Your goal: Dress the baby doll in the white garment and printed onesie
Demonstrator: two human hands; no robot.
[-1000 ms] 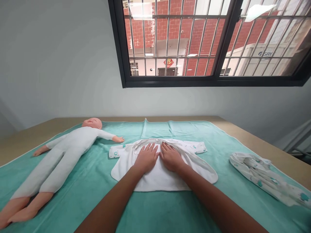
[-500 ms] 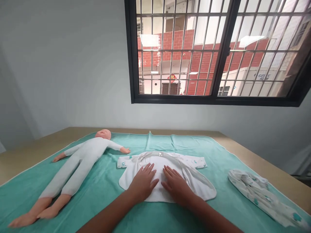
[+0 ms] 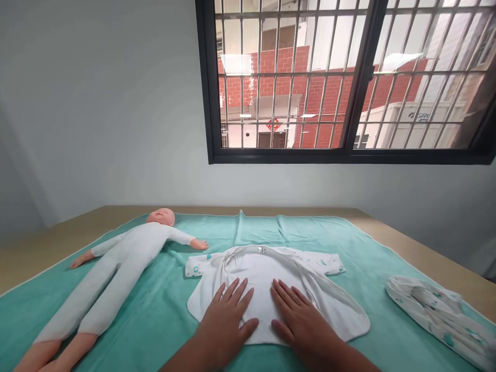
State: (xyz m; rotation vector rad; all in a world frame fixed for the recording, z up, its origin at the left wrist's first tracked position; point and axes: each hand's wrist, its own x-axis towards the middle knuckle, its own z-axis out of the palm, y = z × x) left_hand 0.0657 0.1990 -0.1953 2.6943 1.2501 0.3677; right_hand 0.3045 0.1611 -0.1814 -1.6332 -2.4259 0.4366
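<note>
White garment [image 3: 263,271] is lying on green cloth [image 3: 374,289]. Left hand [image 3: 223,323] and right hand [image 3: 302,318] are resting on it, left fingers lying spread, right nearly together. Risk: dragging palms bunching fabric, or cloth slipping underneath, skewing sleeves [image 3: 331,263].

Open towel [image 3: 364,258] between shirt [image 3: 263,271] and bundled garment [image 3: 439,315]; doll [image 3: 134,253] at left.
</note>
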